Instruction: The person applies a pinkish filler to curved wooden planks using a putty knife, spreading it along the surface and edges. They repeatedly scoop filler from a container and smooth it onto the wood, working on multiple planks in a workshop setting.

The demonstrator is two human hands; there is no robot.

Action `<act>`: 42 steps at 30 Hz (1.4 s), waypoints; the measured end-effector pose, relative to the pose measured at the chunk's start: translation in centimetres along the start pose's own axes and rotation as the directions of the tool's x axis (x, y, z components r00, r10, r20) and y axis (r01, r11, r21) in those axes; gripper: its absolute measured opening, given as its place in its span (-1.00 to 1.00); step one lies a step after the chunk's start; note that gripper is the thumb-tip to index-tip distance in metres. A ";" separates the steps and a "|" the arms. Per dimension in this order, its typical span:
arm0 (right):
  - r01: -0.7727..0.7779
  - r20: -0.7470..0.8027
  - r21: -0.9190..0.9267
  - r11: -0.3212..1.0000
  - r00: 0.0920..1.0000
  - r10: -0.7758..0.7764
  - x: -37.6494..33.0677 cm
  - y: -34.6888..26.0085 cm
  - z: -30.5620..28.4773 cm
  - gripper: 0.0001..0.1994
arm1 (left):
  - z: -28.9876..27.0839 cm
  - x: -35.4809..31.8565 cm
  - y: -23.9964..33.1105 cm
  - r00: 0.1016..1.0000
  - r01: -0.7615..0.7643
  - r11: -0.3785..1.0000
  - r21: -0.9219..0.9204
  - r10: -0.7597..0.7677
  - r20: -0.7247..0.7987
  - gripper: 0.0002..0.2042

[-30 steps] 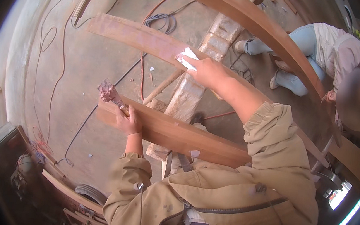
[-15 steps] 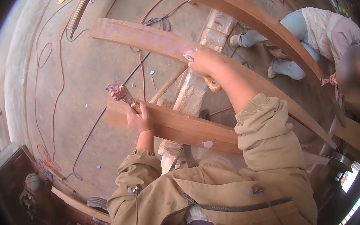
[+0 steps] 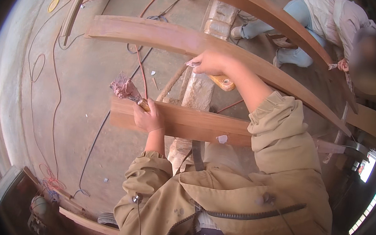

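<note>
My left hand is closed round the handle of a putty knife, whose blade carries a thick lump of pinkish putty. It is held over the left end of a nearer wooden board. My right hand grips another putty knife by its wooden handle; some pinkish stuff shows at its blade, which is mostly hidden. That blade is by the near edge of a long curved wooden beam, smeared pale pink toward its left end.
A second curved beam arches beyond, where a co-worker bends over it. A wrapped support runs under the timbers. Red and dark cables trail over the floor. A pale patch marks the nearer board.
My right hand has drawn the putty knife from the curved beam's face down to its near edge. My left hand stays over the nearer board. The whole view has shifted slightly.
</note>
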State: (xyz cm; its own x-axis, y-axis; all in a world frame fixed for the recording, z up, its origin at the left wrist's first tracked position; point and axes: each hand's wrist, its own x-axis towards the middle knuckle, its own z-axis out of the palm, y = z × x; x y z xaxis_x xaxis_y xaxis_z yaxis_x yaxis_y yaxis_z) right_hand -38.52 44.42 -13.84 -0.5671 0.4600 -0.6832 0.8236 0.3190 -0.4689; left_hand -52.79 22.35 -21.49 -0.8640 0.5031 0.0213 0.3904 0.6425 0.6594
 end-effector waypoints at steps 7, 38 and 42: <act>0.017 -0.078 0.955 0.297 0.978 0.194 -18.9 5.6 8.3 -0.45 | 0.2 0.7 -0.5 1.000 -0.007 0.999 0.039 0.006 0.020 -0.62; 0.841 0.132 0.194 -0.505 0.488 0.863 -20.8 22.5 34.0 -0.44 | -6.1 6.9 -9.2 0.842 0.522 0.484 -0.702 -0.422 0.335 -0.63; 0.854 0.213 0.182 -0.488 0.450 0.867 -20.9 20.6 30.2 -0.45 | -6.9 7.5 -9.2 0.844 0.536 0.534 -0.654 -0.343 0.411 -0.60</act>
State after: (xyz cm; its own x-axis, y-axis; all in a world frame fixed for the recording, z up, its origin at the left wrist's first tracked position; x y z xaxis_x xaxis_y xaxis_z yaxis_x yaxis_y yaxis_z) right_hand -9.66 16.39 -26.09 0.4597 0.3072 -0.8333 -0.8854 0.0860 -0.4567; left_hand -65.04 16.25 -22.23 -0.7326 0.4422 -0.5175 -0.4624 0.2346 0.8551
